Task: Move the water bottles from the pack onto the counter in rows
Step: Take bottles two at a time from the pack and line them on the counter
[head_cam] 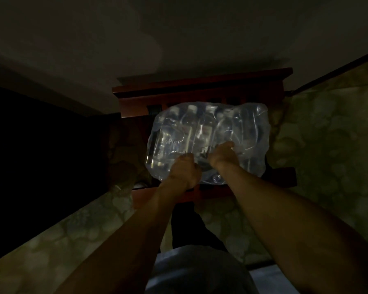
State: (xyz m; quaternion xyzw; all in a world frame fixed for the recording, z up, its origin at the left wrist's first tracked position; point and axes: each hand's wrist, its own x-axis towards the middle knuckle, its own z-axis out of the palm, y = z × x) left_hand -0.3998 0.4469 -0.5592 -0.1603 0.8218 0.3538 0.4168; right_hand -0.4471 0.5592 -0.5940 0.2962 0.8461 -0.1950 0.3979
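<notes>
Room is dim, lighting is falling off hard toward the edges. A pale wall (pixel 179 28) is filling the top of the view, with soft shadows on it. A mottled green-beige stone worktop (pixel 327 134) is running along the right and wrapping down across the lower left; a black void is sitting at the left, can't tell what it is. A dark line is running diagonally at the upper right where worktop meets wall.

Between the worktop runs, a reddish-brown wooden chair (pixel 200 85) is standing, seen from above: its back rail is lying toward the wall, its front edge is showing below the load. Whether it is a chair or a low stand, can't tell for sure.

The pack (pixel 208 136) of water bottles (pixel 206 126) is sitting on that wooden seat, still wrapped in clear plastic film, not on the worktop. Bottles are lying packed side by side inside, white caps pointing toward the wall. Exact count is unreadable through the glare and wrinkles.

Both bare forearms are reaching down from the bottom of the frame. The left hand (pixel 186 171) is curling its fingers into a bunch of film at the near edge of the pack, pinching it. The right hand (pixel 221 154) is gripping the film just beside it, fingers digging into the wrap; fingertips are hidden in the plastic.

Person's dark clothing is showing at the bottom centre.
</notes>
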